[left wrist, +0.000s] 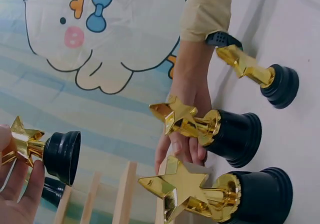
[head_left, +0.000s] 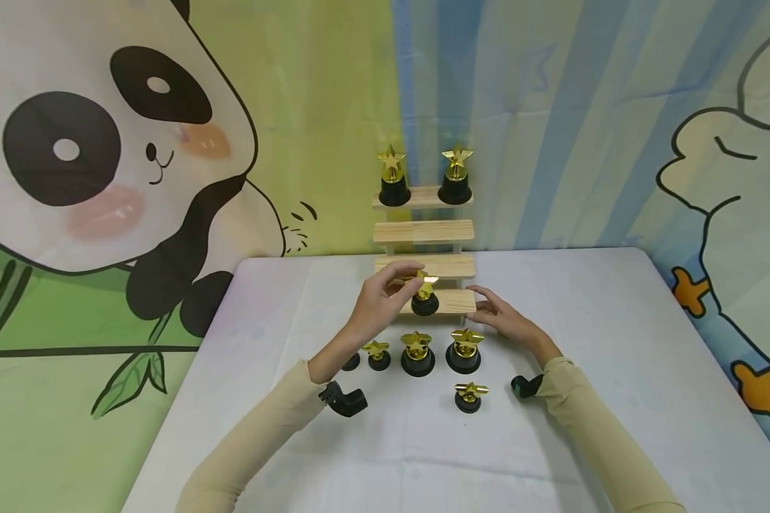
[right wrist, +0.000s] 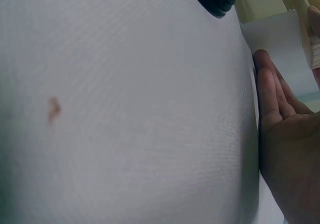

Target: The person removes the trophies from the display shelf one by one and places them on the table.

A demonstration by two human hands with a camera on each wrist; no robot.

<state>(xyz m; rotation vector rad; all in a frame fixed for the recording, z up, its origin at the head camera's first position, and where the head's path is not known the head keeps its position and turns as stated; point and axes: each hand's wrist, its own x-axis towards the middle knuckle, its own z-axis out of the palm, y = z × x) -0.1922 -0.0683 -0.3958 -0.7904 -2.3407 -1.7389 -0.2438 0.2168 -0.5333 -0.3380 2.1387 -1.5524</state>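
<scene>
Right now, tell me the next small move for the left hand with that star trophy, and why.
Probably lower the star trophy until its black base sits flat on the bottom step of the wooden riser, then loosen the grip. The left hand pinches it by the gold star just over that step, and the right hand steadies the step's end.

You're in a staged indoor recording set: cartoon panda backdrop (head_left: pixel 103 142) and striped cloth (head_left: pixel 552 121) hang as walls behind a white-covered table (head_left: pixel 616 342) bearing a small wooden stepped shelf (head_left: pixel 423 231).
</scene>
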